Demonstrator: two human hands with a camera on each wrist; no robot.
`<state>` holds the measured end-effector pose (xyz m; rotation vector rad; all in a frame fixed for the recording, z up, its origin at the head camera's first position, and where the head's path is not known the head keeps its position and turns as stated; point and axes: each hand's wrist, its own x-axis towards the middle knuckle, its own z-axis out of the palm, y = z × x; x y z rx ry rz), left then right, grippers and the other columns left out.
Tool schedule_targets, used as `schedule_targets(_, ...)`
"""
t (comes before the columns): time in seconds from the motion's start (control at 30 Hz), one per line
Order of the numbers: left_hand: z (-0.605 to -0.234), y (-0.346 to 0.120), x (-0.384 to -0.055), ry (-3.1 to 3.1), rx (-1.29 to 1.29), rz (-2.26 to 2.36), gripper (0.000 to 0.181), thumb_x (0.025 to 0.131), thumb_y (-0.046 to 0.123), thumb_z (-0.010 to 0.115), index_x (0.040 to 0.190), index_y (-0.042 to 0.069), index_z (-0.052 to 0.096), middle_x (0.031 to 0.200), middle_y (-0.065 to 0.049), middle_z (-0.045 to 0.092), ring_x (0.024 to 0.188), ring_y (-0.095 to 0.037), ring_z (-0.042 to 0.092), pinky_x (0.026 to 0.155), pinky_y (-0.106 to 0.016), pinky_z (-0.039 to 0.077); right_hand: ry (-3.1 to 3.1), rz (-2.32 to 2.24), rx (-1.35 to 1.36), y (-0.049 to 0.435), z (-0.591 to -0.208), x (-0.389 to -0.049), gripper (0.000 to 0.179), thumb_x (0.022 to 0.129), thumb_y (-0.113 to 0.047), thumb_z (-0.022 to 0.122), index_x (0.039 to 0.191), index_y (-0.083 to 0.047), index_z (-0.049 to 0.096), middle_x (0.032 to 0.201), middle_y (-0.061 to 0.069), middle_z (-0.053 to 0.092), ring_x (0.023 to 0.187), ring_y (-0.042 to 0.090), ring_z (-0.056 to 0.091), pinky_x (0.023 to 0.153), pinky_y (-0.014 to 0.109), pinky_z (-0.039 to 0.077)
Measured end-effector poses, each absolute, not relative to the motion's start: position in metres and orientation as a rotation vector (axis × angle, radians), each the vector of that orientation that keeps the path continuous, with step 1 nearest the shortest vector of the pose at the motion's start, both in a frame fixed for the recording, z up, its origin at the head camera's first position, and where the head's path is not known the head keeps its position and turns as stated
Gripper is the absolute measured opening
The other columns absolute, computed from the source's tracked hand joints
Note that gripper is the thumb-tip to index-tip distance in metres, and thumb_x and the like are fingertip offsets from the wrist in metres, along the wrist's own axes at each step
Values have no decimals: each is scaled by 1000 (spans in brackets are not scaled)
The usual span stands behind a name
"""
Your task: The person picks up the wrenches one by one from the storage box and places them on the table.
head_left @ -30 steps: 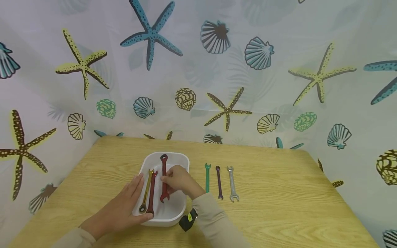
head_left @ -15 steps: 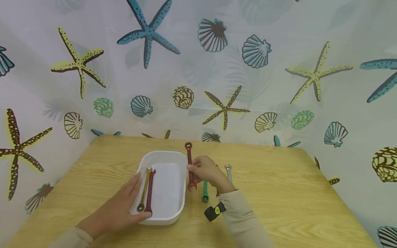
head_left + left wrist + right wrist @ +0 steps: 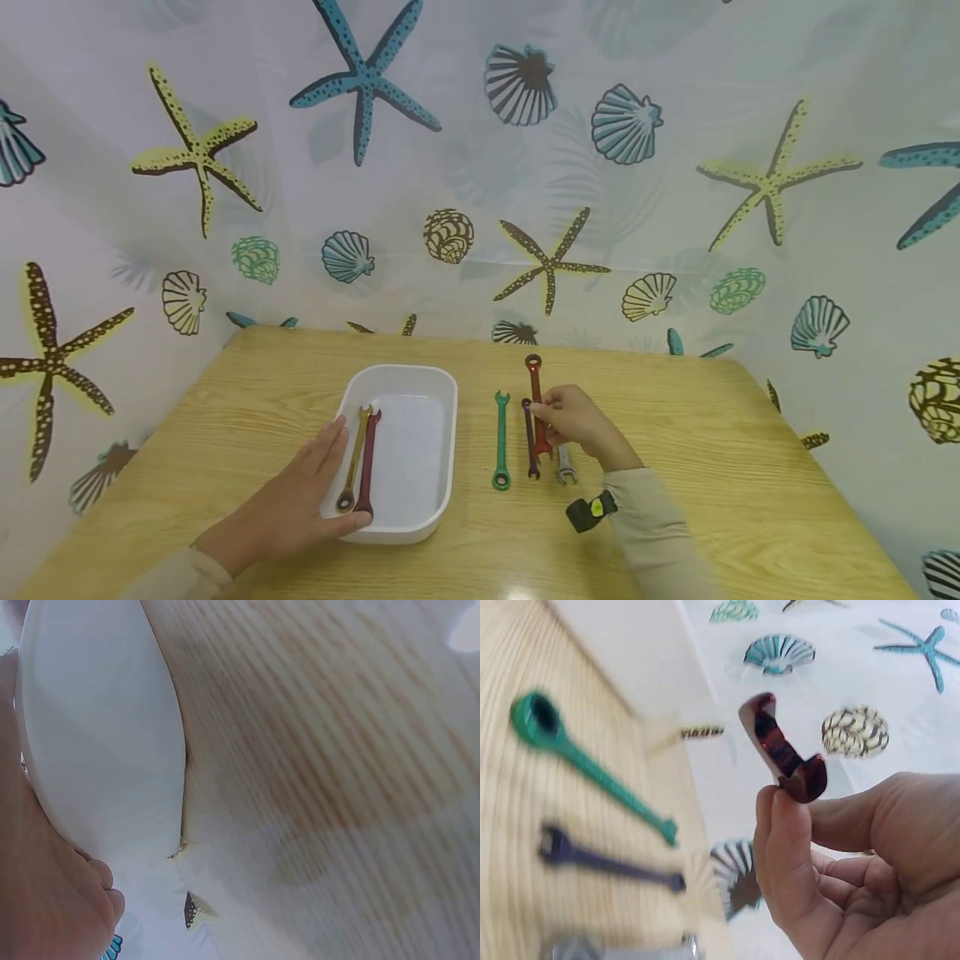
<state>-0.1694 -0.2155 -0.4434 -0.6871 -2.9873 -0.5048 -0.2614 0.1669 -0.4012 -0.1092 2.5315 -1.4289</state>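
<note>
In the head view my right hand (image 3: 576, 417) pinches a red combination wrench (image 3: 536, 392) between thumb and fingers, held above the table. Its open end (image 3: 787, 750) points toward the right wrist camera. Below it lie a purple wrench (image 3: 529, 437) and a silver wrench (image 3: 566, 467), the latter partly hidden by the hand. A green wrench (image 3: 501, 437) lies to their left. My left hand (image 3: 288, 500) rests along the left side of a white plastic tub (image 3: 450, 442), fingers extended and thumb at the near rim. Inside the tub lie a gold wrench (image 3: 354, 458) and a dark red wrench (image 3: 368, 458).
The wooden table (image 3: 675, 467) runs out to the right and behind the tub. A white curtain (image 3: 465, 167) printed with starfish and shells stands around its back and sides. A black strap-mounted device (image 3: 588, 510) sits at my right wrist.
My right hand has lifted the red wrench out of the tub and carried it right, past the green wrench to over the purple and silver ones. My left hand stays at the tub.
</note>
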Motion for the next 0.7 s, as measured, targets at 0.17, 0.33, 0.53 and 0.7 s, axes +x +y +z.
schedule_targets(0.17, -444, -216, -171, -2981, -694, -500, 109, 81, 73, 53, 153, 0, 14, 161, -14, 5, 146, -36, 10, 111, -57, 23, 2587, -1336, -21, 204, -414, -259, 20, 98, -12, 54, 97, 8, 57, 77, 9, 61, 61, 16, 57, 57, 30, 55)
schedule_targets(0.33, -443, -216, -170, -2984, -693, -494, 108, 82, 73, 52, 152, 0, 14, 161, -14, 5, 146, -36, 10, 112, -56, 22, 2624, -1270, 1, 225, -423, -253, 20, 97, -10, 54, 93, 9, 58, 67, 5, 55, 56, 13, 52, 53, 27, 52)
schedule_targets(0.53, -441, -215, -168, -2977, -703, -502, 107, 82, 71, 54, 152, -1, 16, 161, -15, 5, 146, -36, 10, 112, -56, 22, 2611, -1282, -9, 235, -431, -252, 18, 95, -8, 56, 90, 8, 60, 66, 5, 55, 55, 11, 51, 50, 23, 50)
schedule_targets(0.7, -442, -215, -168, -2968, -705, -492, 107, 82, 70, 54, 152, -2, 16, 160, -15, 6, 145, -36, 12, 112, -56, 23, 2622, -1225, -28, 240, -438, -256, 19, 94, -12, 60, 84, 5, 58, 66, 5, 55, 54, 12, 53, 49, 24, 51)
